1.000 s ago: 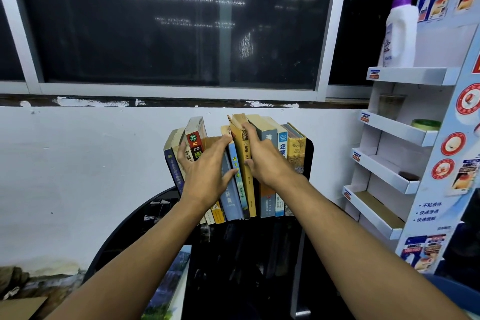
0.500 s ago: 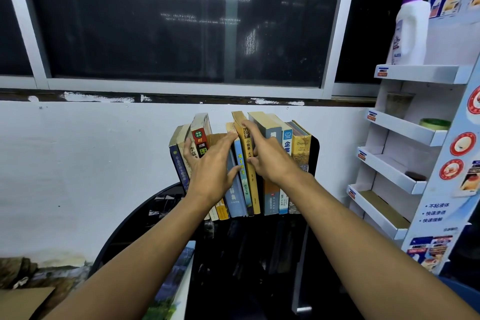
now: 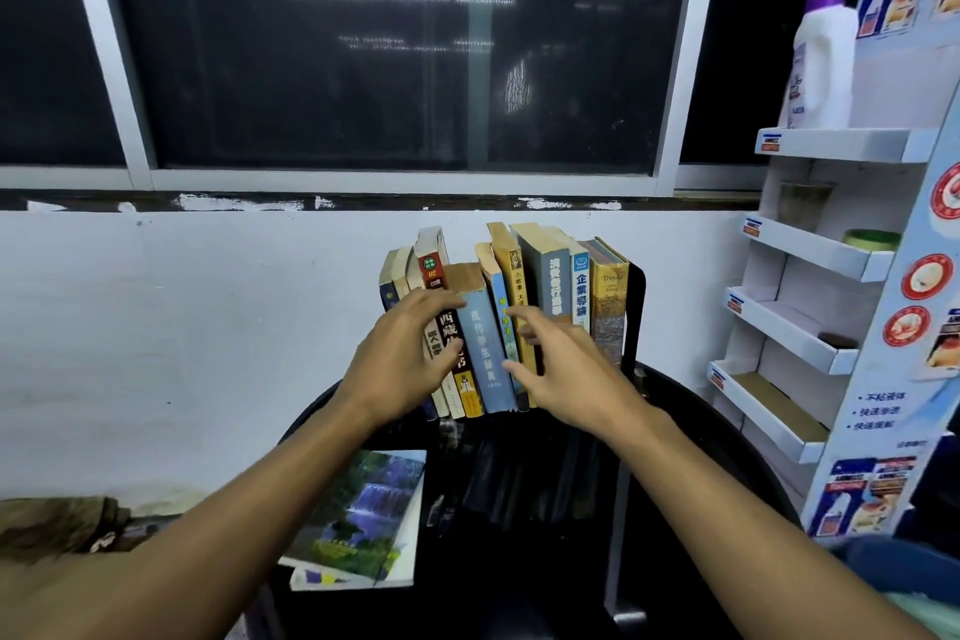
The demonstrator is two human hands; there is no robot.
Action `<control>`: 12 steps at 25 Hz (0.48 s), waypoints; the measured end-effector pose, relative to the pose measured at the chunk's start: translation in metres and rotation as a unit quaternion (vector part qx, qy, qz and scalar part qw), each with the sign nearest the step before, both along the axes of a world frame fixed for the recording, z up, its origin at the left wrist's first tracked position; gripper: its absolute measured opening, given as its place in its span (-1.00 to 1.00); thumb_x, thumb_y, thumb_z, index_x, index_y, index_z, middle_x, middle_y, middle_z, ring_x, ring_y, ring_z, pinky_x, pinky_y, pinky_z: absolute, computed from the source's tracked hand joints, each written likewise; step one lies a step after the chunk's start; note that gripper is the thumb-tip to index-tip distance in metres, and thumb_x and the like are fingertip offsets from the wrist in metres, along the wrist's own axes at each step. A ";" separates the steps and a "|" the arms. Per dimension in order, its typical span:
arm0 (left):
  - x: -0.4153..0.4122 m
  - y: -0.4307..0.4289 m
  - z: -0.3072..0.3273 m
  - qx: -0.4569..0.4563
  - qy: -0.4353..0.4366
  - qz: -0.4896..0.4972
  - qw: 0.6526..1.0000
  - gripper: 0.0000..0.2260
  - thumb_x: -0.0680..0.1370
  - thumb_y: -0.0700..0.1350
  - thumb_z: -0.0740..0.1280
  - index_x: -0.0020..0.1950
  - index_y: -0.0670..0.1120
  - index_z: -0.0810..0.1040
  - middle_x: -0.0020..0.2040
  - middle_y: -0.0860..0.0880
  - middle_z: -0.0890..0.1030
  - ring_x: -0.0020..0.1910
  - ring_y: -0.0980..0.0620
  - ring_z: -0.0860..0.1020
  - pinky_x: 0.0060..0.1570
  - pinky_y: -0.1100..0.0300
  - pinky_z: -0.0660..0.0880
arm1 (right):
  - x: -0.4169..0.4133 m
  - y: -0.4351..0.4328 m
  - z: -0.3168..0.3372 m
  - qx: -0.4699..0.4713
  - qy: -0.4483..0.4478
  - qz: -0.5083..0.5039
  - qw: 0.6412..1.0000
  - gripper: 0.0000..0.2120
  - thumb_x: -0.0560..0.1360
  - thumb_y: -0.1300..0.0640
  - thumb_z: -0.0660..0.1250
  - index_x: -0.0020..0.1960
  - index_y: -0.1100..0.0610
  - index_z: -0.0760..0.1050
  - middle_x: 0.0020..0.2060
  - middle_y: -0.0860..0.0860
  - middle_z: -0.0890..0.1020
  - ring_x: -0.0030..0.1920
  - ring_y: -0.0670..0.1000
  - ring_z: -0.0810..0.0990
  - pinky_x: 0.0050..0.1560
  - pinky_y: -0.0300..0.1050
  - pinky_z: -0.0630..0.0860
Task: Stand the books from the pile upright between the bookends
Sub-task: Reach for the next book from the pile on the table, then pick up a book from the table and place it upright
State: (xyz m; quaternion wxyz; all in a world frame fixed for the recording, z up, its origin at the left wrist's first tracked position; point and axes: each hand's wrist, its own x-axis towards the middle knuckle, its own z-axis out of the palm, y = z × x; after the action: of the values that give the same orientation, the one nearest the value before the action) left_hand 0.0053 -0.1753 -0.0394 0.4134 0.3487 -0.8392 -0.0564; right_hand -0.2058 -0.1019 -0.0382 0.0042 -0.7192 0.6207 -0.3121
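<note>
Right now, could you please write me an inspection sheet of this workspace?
Surface: black round table, glossy.
Job's things: row of books standing upright, some leaning, with a black bookend at its right end; one waterfall-cover book lies flat at the table's near left edge.
Clutter: nothing seen.
Grips: left hand open, fingers over the spines; right hand open, fingers spread at the spines.
Cables: nothing seen.
Surroundings: white wall, dark window, cardboard display shelf at right with a purple-capped white bottle on top.

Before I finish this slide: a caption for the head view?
Open left hand and right hand at the spines of a row of books beside a black bookend; a book lies flat.
</note>
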 end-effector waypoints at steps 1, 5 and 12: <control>0.010 0.006 -0.003 0.012 -0.012 0.003 1.000 -0.61 0.56 -0.05 0.43 0.39 0.06 0.51 0.36 0.09 0.53 0.35 0.08 0.48 0.33 0.01 0.48 | 0.007 0.007 -0.004 0.014 0.003 0.014 1.000 -0.40 0.57 -0.10 0.37 0.53 -0.12 0.20 0.38 -0.01 0.50 0.32 0.03 0.52 0.27 0.15 0.53; 0.051 0.029 -0.024 0.072 -0.050 0.009 0.996 -0.63 0.55 0.02 0.44 0.36 0.10 0.54 0.32 0.11 0.56 0.25 0.15 0.54 0.25 0.08 0.54 | 0.038 0.023 -0.019 0.087 0.024 0.059 0.994 -0.44 0.58 -0.19 0.33 0.51 -0.08 0.28 0.47 -0.09 0.40 0.42 -0.01 0.41 0.38 0.11 0.43; 0.115 0.055 -0.071 0.169 -0.122 0.073 0.975 -0.57 0.52 0.24 0.40 0.35 0.15 0.53 0.35 0.12 0.53 0.33 0.14 0.49 0.31 0.17 0.44 | 0.082 0.034 -0.064 0.221 -0.016 0.078 0.972 -0.35 0.55 -0.31 0.28 0.53 -0.05 0.27 0.48 -0.01 0.33 0.50 0.03 0.23 0.45 0.06 0.31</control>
State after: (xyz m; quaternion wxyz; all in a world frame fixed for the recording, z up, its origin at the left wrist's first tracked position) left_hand 0.1208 -0.1205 -0.1106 0.2458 0.4779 -0.8341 -0.1245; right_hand -0.1237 -0.0684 -0.1026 0.1976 -0.7414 0.6164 -0.1771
